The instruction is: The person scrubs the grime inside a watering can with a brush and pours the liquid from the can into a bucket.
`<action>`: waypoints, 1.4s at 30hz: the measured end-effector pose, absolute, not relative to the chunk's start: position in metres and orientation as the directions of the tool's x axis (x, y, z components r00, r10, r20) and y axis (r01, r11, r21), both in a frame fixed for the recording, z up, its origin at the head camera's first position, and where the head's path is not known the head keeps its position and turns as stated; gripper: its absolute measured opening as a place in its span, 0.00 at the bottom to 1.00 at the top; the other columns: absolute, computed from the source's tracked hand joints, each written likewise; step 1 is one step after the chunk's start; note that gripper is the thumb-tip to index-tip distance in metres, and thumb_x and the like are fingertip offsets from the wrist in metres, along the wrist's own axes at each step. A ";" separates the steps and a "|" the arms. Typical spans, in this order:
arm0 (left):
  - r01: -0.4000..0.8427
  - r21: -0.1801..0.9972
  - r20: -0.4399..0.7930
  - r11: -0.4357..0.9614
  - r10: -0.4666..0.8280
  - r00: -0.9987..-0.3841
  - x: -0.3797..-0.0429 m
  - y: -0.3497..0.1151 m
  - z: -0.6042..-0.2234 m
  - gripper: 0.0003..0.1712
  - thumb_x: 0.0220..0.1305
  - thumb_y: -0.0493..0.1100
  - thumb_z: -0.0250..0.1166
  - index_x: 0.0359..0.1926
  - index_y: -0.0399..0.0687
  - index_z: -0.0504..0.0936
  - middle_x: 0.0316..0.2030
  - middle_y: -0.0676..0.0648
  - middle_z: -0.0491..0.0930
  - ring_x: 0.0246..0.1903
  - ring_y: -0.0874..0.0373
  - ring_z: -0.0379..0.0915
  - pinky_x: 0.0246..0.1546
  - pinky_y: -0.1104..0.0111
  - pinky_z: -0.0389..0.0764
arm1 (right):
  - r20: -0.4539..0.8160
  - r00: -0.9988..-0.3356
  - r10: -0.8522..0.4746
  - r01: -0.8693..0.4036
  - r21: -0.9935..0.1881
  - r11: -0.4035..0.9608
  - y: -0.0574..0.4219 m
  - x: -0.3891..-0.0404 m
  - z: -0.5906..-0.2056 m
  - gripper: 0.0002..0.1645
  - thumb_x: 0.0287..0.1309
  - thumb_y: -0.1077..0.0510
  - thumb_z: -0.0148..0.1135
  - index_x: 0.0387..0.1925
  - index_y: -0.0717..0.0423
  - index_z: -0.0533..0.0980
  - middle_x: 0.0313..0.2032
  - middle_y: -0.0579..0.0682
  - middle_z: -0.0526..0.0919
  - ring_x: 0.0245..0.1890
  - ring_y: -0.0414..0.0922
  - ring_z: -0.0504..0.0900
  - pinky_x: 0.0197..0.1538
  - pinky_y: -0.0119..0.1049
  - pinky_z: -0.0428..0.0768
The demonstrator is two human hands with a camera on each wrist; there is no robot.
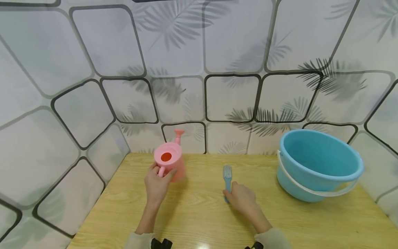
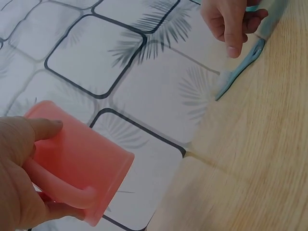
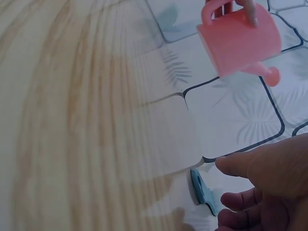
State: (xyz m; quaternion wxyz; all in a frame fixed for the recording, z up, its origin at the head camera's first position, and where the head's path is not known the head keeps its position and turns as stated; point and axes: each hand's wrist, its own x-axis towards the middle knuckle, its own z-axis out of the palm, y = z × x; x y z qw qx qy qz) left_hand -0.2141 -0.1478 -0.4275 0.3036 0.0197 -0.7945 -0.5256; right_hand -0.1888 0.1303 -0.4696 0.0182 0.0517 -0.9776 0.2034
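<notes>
My left hand [image 1: 158,183] grips a pink toy watering can [image 1: 177,164] at its handle and body. The can appears raised off the table, its spout toward the wall; in the left wrist view the can [image 2: 79,156] is tilted. A blue toy fork [image 1: 228,174] lies on the table with its tines toward the wall. Over the fork's handle hovers my right hand [image 1: 244,199], thumb extended and other fingers loosely bent. In the left wrist view, a gap shows between the right hand [image 2: 231,24] and the fork [image 2: 243,65].
A light-blue bucket [image 1: 317,173] with a white handle stands at the right side of the wooden table [image 1: 199,214]. Patterned wall covering [image 1: 230,97] rises behind the table's back edge and along its left side.
</notes>
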 end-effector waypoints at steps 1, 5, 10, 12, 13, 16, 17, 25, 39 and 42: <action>0.285 0.846 0.461 0.451 -0.350 -0.815 -0.214 -0.147 -0.427 0.25 0.44 0.44 0.78 0.14 0.40 0.68 0.45 0.41 0.80 0.30 0.55 0.66 0.19 0.72 0.66 | 0.049 -0.995 -0.084 -0.096 -0.392 0.915 0.130 -0.189 -0.471 0.21 0.62 0.45 0.57 0.25 0.57 0.70 0.12 0.45 0.66 0.10 0.39 0.63 0.12 0.28 0.54; 0.269 0.849 0.446 0.454 -0.347 -0.825 -0.212 -0.145 -0.427 0.21 0.45 0.45 0.77 0.17 0.39 0.72 0.48 0.42 0.79 0.32 0.55 0.68 0.20 0.72 0.67 | 0.002 -0.998 -0.064 -0.059 -0.415 0.908 0.128 -0.190 -0.475 0.21 0.61 0.44 0.57 0.25 0.57 0.69 0.14 0.46 0.68 0.12 0.41 0.66 0.13 0.30 0.59; 0.269 0.864 0.423 0.426 -0.325 -0.846 -0.208 -0.142 -0.427 0.23 0.46 0.46 0.77 0.17 0.39 0.71 0.45 0.43 0.80 0.28 0.54 0.66 0.19 0.73 0.67 | -0.034 -0.997 -0.062 -0.041 -0.431 0.902 0.127 -0.188 -0.479 0.21 0.60 0.45 0.59 0.21 0.53 0.67 0.14 0.45 0.68 0.12 0.40 0.64 0.13 0.29 0.59; 0.279 0.863 0.427 0.420 -0.315 -0.847 -0.207 -0.141 -0.426 0.24 0.45 0.46 0.77 0.16 0.39 0.70 0.42 0.44 0.80 0.27 0.54 0.64 0.18 0.73 0.66 | -0.023 -0.998 -0.063 -0.047 -0.431 0.901 0.129 -0.188 -0.480 0.21 0.60 0.46 0.59 0.19 0.52 0.66 0.13 0.45 0.67 0.11 0.39 0.64 0.13 0.29 0.58; 0.284 0.863 0.430 0.418 -0.310 -0.848 -0.207 -0.140 -0.425 0.24 0.45 0.47 0.77 0.17 0.40 0.69 0.41 0.44 0.79 0.26 0.54 0.64 0.18 0.73 0.66 | -0.017 -0.998 -0.065 -0.051 -0.431 0.901 0.129 -0.188 -0.480 0.21 0.60 0.47 0.58 0.18 0.52 0.66 0.13 0.45 0.67 0.11 0.40 0.64 0.13 0.29 0.58; 0.297 0.857 0.441 0.422 -0.301 -0.846 -0.207 -0.138 -0.424 0.25 0.45 0.47 0.77 0.17 0.41 0.69 0.38 0.46 0.78 0.25 0.55 0.63 0.18 0.72 0.65 | -0.015 -0.998 -0.060 -0.046 -0.459 0.887 0.134 -0.189 -0.481 0.19 0.58 0.51 0.58 0.16 0.52 0.65 0.13 0.45 0.67 0.13 0.41 0.64 0.13 0.32 0.59; 0.302 0.853 0.447 0.425 -0.298 -0.844 -0.207 -0.137 -0.423 0.24 0.45 0.46 0.77 0.17 0.41 0.69 0.38 0.46 0.79 0.25 0.55 0.63 0.18 0.72 0.65 | -0.019 -0.998 -0.057 -0.041 -0.471 0.881 0.136 -0.190 -0.482 0.18 0.55 0.53 0.58 0.16 0.52 0.65 0.14 0.46 0.67 0.13 0.42 0.65 0.14 0.33 0.60; 0.322 0.834 0.475 0.448 -0.288 -0.831 -0.209 -0.134 -0.420 0.26 0.43 0.42 0.78 0.15 0.40 0.66 0.43 0.43 0.80 0.28 0.56 0.66 0.20 0.72 0.66 | -0.112 -0.993 -0.035 0.033 -0.552 0.833 0.151 -0.196 -0.480 0.16 0.46 0.54 0.63 0.15 0.53 0.66 0.13 0.45 0.66 0.11 0.39 0.63 0.13 0.28 0.59; 0.341 0.823 0.484 0.454 -0.246 -0.840 -0.212 -0.135 -0.422 0.23 0.44 0.43 0.78 0.15 0.39 0.69 0.49 0.40 0.79 0.29 0.55 0.66 0.20 0.72 0.65 | -0.115 -0.958 -0.262 -0.115 -0.685 0.720 0.165 -0.203 -0.472 0.31 0.52 0.54 0.68 0.04 0.50 0.60 0.05 0.37 0.53 0.08 0.33 0.49 0.12 0.25 0.47; 0.358 0.821 0.490 0.444 -0.227 -0.842 -0.213 -0.135 -0.424 0.25 0.44 0.43 0.78 0.14 0.40 0.68 0.48 0.39 0.79 0.27 0.55 0.64 0.19 0.72 0.63 | -0.087 -0.945 -0.316 -0.166 -0.705 0.690 0.170 -0.203 -0.475 0.32 0.53 0.55 0.67 0.04 0.49 0.59 0.05 0.36 0.53 0.08 0.32 0.48 0.12 0.24 0.48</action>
